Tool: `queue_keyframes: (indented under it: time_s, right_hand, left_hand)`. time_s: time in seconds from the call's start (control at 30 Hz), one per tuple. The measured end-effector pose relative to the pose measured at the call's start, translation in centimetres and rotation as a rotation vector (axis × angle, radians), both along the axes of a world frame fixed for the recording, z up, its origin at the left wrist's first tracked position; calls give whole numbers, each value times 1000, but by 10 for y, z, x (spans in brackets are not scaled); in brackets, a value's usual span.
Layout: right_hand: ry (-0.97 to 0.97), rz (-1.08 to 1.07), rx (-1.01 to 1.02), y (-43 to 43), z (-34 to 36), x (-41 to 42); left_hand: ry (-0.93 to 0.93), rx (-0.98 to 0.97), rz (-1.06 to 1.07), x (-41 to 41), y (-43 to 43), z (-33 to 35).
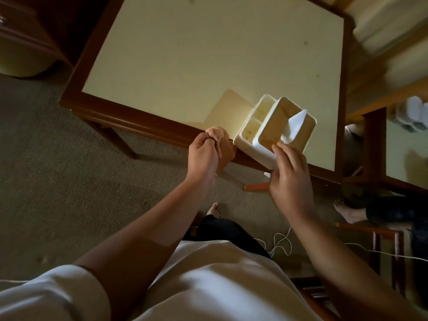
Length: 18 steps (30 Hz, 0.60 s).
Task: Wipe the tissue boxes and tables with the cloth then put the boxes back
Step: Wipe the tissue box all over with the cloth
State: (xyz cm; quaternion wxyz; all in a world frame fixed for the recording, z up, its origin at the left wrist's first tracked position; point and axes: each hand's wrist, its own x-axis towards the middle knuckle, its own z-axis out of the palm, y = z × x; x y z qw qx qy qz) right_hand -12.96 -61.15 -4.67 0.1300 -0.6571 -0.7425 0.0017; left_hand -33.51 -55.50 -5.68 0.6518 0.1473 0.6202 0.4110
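We see one carpeted floor [69,181] under everything, and on it two benches. The large bench [208,54] has a pale top in a dark wood frame; its far corners are cut off by the picture edge. Only a strip of the second bench [374,140] shows at the right, and the white things [414,114] on it are too blurred for us to name.

We count one tissue box [266,126]. It is white with a wooden lid and at least two open compartments along its side. It sits tilted over the large bench's near edge, toward the right corner, and we cannot tell whether its base touches the top. One white tissue [297,122] sticks up from the lid slot.

The right hand [289,179] holds the box by its near corner, fingers laid up its side; the thumb is hidden. The left hand [203,154] is just left of the box, its grip curled tight and pinching one bunched peach cloth [223,147], which hangs at the bench edge.

Two bare feet show on the floor, one [214,209] below the hands and one [347,212] at the right. One white cable [280,242] loops across the floor, and one orange object [257,186] is half hidden behind the right hand.
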Motion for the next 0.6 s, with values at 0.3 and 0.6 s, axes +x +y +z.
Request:
queue_keyframes:
  time_s: [0.3, 0.6]
  right_hand:
    - [47, 6, -36, -2, -5, -11]
    - [-82, -169, -16, 19, 4, -3]
  left_hand:
    - [-5, 59, -24, 11, -1, 7]
    - [-81, 136, -86, 28, -2, 2]
